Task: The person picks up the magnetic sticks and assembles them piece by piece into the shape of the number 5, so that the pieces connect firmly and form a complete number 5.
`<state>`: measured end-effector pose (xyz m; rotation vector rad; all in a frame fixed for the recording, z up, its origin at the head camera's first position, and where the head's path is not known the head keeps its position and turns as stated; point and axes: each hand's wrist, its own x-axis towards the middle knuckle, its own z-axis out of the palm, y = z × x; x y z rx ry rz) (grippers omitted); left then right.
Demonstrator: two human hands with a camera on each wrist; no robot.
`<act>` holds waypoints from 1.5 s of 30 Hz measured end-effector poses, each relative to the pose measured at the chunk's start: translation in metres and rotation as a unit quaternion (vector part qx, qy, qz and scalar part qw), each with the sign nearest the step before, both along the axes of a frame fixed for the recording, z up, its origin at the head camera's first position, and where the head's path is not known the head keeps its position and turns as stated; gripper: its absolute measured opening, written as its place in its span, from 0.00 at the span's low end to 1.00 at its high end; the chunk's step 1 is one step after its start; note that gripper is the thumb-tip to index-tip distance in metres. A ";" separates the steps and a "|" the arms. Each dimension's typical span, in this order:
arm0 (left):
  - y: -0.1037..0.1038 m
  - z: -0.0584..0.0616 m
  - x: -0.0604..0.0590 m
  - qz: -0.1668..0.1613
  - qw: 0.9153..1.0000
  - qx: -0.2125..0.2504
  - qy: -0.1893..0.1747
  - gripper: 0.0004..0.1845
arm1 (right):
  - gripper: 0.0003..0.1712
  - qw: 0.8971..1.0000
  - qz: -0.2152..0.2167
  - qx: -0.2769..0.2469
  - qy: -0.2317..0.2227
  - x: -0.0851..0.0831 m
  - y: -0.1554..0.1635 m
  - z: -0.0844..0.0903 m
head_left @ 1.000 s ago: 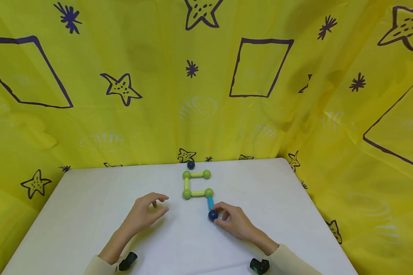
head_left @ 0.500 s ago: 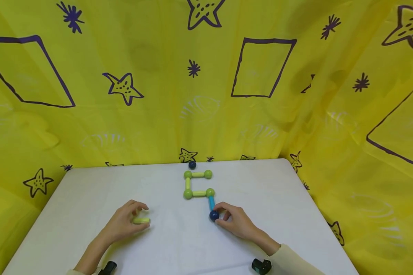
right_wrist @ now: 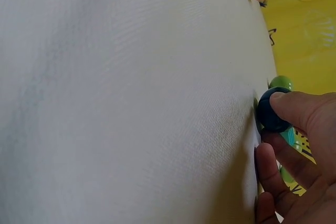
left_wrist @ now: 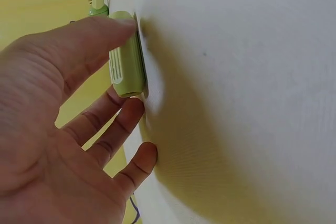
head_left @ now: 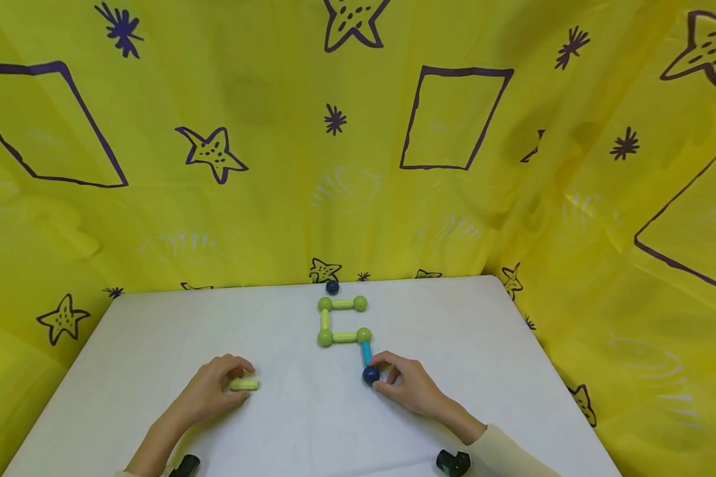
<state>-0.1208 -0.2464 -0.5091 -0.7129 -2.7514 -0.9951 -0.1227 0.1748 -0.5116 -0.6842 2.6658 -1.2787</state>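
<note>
A chain of green balls and pale green rods [head_left: 340, 320] lies flat on the white table [head_left: 483, 344], with a blue rod [head_left: 366, 354] running down from its lower right ball. My right hand [head_left: 407, 384] pinches the dark blue ball [head_left: 370, 375] [right_wrist: 273, 111] at the blue rod's near end. My left hand [head_left: 211, 392] [left_wrist: 68, 129] pinches a loose pale green rod [head_left: 244, 383] [left_wrist: 126, 53] lying on the table, well left of the chain.
Another dark blue ball [head_left: 332, 287] sits at the table's far edge, just behind the chain. A yellow curtain with purple stars and squares [head_left: 358, 146] closes in the back and right sides. Black wrist cameras [head_left: 451, 462] show near the front edge.
My left hand pulled back to the left and took hold of the loose pale green rod. The right hand stayed on the dark blue ball.
</note>
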 end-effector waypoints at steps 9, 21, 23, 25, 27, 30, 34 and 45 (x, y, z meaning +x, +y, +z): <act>0.000 0.000 -0.001 0.002 1.000 -0.001 -0.010 0.18 | 0.18 1.000 -0.004 0.004 0.001 0.000 -0.001 0.001; 0.000 -0.001 0.000 0.011 1.000 -0.002 -0.010 0.19 | 0.19 1.000 -0.005 0.006 0.007 0.001 0.001 -0.002; 0.000 -0.002 0.000 0.012 1.000 0.000 -0.010 0.18 | 0.19 1.000 -0.002 0.001 0.011 0.001 0.001 -0.002; 0.000 -0.001 0.000 0.014 1.000 0.003 -0.009 0.18 | 0.18 1.000 0.000 0.000 0.012 0.000 0.001 -0.002; 0.001 -0.001 0.000 0.020 1.000 0.008 -0.011 0.17 | 0.18 1.000 0.002 0.000 0.009 0.000 0.001 -0.001; 0.002 -0.001 0.000 0.027 0.999 0.015 -0.020 0.17 | 0.18 1.000 0.005 0.000 0.003 -0.001 0.001 -0.001; 0.008 -0.001 -0.003 0.019 0.999 0.021 -0.037 0.15 | 0.18 1.000 0.007 0.002 -0.001 -0.001 0.001 0.001; 0.039 0.005 -0.013 -0.031 0.999 0.026 -0.037 0.13 | 0.18 1.000 0.016 0.010 0.002 -0.003 0.001 0.002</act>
